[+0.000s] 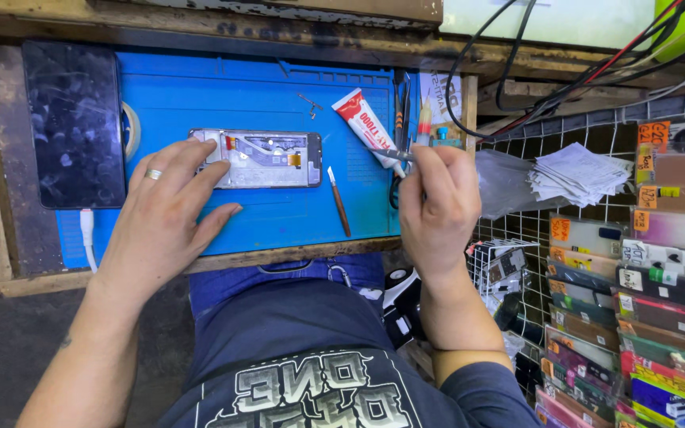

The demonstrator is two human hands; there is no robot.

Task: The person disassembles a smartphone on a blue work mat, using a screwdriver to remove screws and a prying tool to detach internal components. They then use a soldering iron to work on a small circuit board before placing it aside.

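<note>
worktop: I see a wooden worktop (295,255) with a blue mat (279,214); dark tablet (74,123) at left, wire rack (517,230) of packets at right.
phone: opened phone (267,158) lies mid-mat, glue tube (370,129) and knife (338,200) just beside it.
left: left hand (164,210) palm down, fingers spread, released, tips pressing the phone's left end.
right: right hand (438,202) at mat's right edge, fingers clenched on tweezers (390,153), tips pointing left.

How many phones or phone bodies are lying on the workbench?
2: an opened phone frame on the blue mat under the left hand, and a dark phone at the mat's left edge. Others may be hidden.
</note>
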